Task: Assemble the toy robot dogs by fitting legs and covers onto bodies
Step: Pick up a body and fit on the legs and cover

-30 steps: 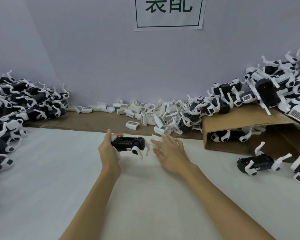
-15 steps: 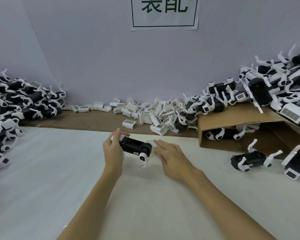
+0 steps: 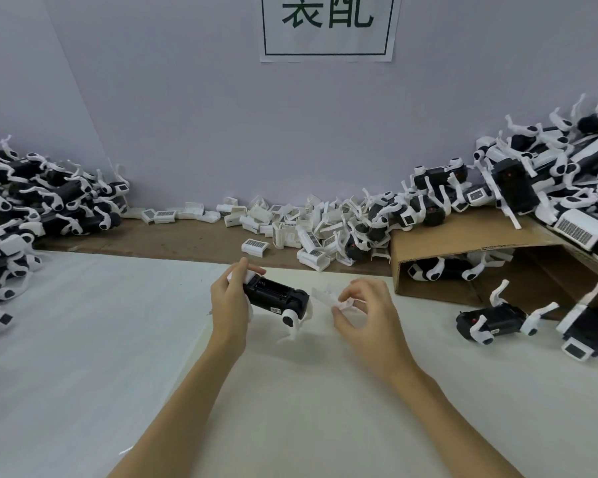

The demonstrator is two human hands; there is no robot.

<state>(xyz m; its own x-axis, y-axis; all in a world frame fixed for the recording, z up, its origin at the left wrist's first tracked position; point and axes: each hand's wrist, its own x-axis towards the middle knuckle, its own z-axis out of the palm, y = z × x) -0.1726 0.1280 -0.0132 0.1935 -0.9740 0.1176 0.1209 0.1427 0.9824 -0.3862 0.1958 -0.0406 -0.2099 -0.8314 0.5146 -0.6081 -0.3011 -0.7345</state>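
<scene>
Two bare forearms reach in over the white desk (image 3: 83, 339), and the change between them is easy to read: a second ago the right hand (image 3: 366, 315) lay flat with fingers spread beside the toy, and now its fingertips are curled together, pinching a small white piece (image 3: 328, 298) that it has lifted just off the surface. That looks like a leg or cover picked up for fitting, so the step in hand is probably bringing this part to the body; which part it is I cannot tell, since it is pale and blurred. The left hand (image 3: 232, 301) grips the rear end of the black body (image 3: 273, 294), thumb over the top, and has tilted it so the far end points toward the right hand, where earlier it sat more level. The body is a dark oblong block with a recessed panel on top, a small label on its side, and a white leg with a round black joint already hanging at its near right corner. It is held just above the desk, between the two hands and close to the white piece without touching it. Farther back, loose white covers (image 3: 290, 232) litter a brown strip along the wall, finished dogs (image 3: 42, 198) heap at the left, and more spill over a cardboard box (image 3: 463, 250) at the right.
</scene>
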